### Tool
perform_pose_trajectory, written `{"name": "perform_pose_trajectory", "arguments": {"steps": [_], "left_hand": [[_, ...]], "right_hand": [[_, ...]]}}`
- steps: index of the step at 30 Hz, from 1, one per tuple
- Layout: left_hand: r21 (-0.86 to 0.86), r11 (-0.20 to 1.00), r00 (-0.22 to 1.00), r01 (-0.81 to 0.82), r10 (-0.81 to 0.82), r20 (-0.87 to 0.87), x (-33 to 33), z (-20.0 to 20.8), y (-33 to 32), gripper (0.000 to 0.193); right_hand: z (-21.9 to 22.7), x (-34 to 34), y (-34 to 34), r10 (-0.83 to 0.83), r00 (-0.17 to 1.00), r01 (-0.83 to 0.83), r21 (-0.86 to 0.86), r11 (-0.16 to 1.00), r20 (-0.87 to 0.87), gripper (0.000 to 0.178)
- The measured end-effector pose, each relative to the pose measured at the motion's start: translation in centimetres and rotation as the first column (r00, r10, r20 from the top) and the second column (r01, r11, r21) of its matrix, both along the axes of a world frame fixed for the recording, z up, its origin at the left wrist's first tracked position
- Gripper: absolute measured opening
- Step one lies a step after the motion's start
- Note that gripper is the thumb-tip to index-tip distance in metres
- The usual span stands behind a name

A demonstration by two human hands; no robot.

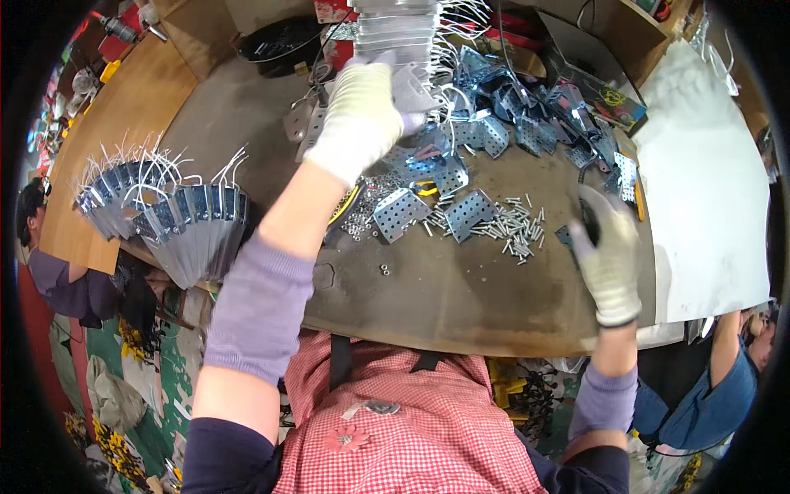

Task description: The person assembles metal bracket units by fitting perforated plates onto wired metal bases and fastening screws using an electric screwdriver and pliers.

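My left hand point(358, 115), in a pale knitted glove, reaches to the far middle of the bench. Its thumb and fingers close around a flat silvery metal plate point(415, 92) at the near end of a tall stack of wired metal plates point(397, 29). At the right, my gloved right hand point(609, 259) curls around a black handle-like thing point(589, 221); its kind is mostly hidden. Between the hands lie perforated metal brackets point(401, 213), a pile of screws point(518, 230) and many small nuts point(355, 224).
A fanned pile of wired metal strips point(189, 226) sits at the left edge. Bluish bent brackets point(535, 132) heap up at the back right, by an open box point(592, 66). A white sheet point(704, 189) covers the right side. Other people work at both sides.
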State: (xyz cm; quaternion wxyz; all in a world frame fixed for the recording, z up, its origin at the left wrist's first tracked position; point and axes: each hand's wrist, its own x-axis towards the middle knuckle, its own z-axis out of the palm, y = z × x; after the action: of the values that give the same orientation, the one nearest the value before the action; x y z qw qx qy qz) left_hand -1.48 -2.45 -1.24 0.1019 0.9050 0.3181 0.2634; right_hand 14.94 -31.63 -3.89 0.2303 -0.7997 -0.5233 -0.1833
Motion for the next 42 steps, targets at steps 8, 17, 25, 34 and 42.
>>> {"name": "perform_pose_trajectory", "arguments": {"steps": [8, 17, 25, 34, 42], "left_hand": [[-0.804, 0.016, 0.766, 0.594, 0.295, 0.572, -8.6, -1.8, -10.1, 0.063], [-0.68, -0.167, 0.645, 0.714, 0.534, 0.547, -10.4, -4.4, -10.6, 0.073], [-0.753, -0.021, 0.684, 0.657, 0.437, 0.585, -10.7, -5.0, -10.8, 0.081], [-0.62, -0.264, 0.666, 0.739, 0.421, 0.616, -10.7, -5.3, -14.6, 0.061], [-0.702, -0.343, 0.778, 0.624, 0.352, 0.52, -13.0, -5.5, -15.5, 0.062]], "right_hand": [[-3.3, 4.4, 13.5, 0.059, 0.996, -0.046, -0.188, 0.981, 0.068, 0.045], [-3.8, 5.1, 13.0, 0.087, 0.988, -0.085, -0.024, 0.996, 0.126, 0.033], [-0.4, -2.1, 5.2, 0.231, 0.956, -0.181, 0.253, 0.95, -0.182, 0.019], [-0.2, -9.0, 3.5, 0.488, 0.76, -0.331, 0.391, 0.859, -0.429, 0.021], [0.1, -10.4, 5.6, 0.559, 0.62, -0.434, 0.353, 0.829, -0.551, 0.023]]}}
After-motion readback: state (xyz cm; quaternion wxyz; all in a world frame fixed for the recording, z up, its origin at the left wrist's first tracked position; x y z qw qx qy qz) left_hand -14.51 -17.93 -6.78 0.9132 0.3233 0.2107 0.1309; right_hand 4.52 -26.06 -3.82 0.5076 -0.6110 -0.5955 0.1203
